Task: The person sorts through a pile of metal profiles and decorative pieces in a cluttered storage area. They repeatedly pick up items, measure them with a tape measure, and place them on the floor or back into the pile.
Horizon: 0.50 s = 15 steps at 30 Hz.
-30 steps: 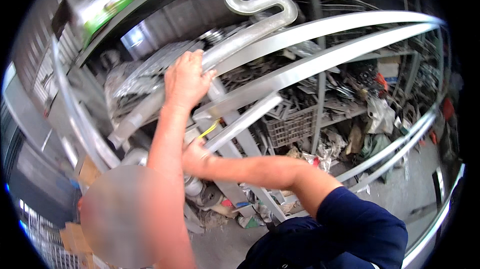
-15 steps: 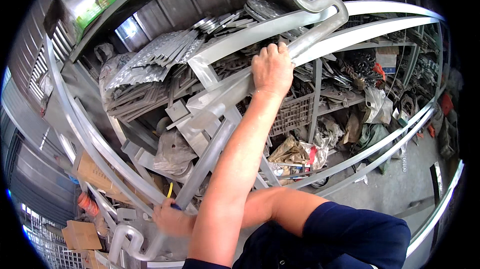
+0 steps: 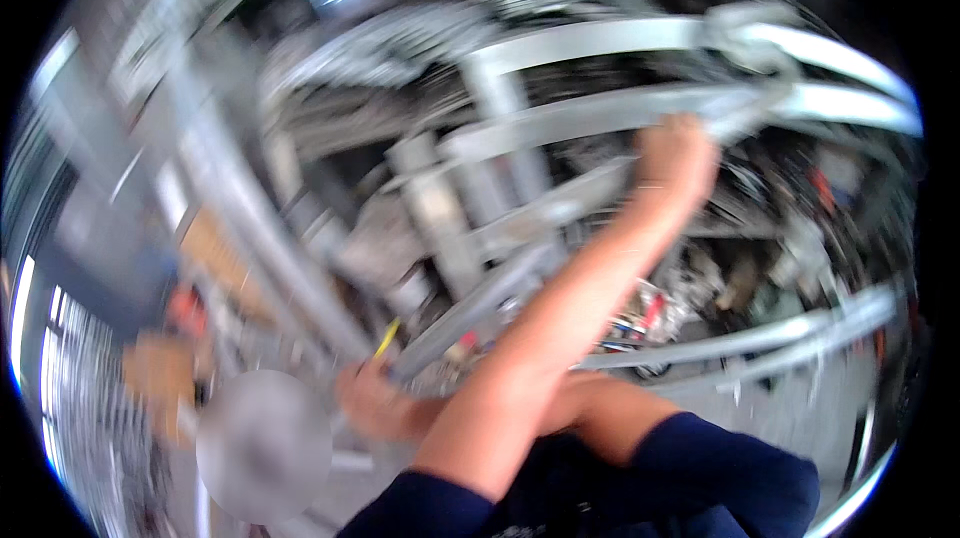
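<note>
My arms cross, the left one lying over the right. At the upper right, my left hand [image 3: 680,163] is closed on a long silvery metal bar [image 3: 560,203] whose far end bends into an S-shaped hook [image 3: 745,43]. The bar slants down to the left across a pale metal frame [image 3: 590,116]. Lower left, my right hand [image 3: 375,403] is curled beside a slanting metal tube [image 3: 480,303]. A thin yellow item [image 3: 388,338] sticks up from its fingers; motion blur hides its kind.
Curved metal rails [image 3: 240,208] sweep down the left side, others [image 3: 730,338] cross the lower right. Shelves behind hold stacked metal pieces [image 3: 400,48] and bags. A cardboard box [image 3: 160,373] stands lower left. A hazy round patch hides the spot near my right hand.
The view has swung, so the scene sits farther right and is smeared. My left hand and the hooked bar have shifted right and slightly down in the picture. Both hands keep their grip.
</note>
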{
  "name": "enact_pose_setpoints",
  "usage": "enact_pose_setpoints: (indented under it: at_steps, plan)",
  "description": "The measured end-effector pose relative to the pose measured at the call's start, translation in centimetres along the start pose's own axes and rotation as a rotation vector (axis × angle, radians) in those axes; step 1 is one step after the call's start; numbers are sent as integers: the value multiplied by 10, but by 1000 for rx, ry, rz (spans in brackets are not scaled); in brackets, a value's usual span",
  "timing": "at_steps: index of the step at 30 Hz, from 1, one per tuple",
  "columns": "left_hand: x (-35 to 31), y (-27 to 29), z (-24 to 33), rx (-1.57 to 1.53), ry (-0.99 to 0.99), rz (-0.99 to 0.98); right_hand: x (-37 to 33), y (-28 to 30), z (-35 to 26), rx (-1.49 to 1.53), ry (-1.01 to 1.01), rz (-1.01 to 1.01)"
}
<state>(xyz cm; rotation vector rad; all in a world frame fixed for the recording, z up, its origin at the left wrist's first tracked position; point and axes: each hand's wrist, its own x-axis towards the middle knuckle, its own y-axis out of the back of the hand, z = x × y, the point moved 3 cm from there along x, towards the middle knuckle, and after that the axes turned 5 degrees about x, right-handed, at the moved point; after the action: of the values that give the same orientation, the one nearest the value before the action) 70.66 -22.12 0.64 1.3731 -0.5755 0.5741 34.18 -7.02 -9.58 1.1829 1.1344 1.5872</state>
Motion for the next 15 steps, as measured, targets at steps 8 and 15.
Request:
enact_pose_setpoints:
  at_steps: [8,15]
  plan:
    - [9,-14,19,40,144,59,-6,16,-11,86,104,147]
    - [-2,9,6,105,127,75,-10,11,-13,83,82,150]
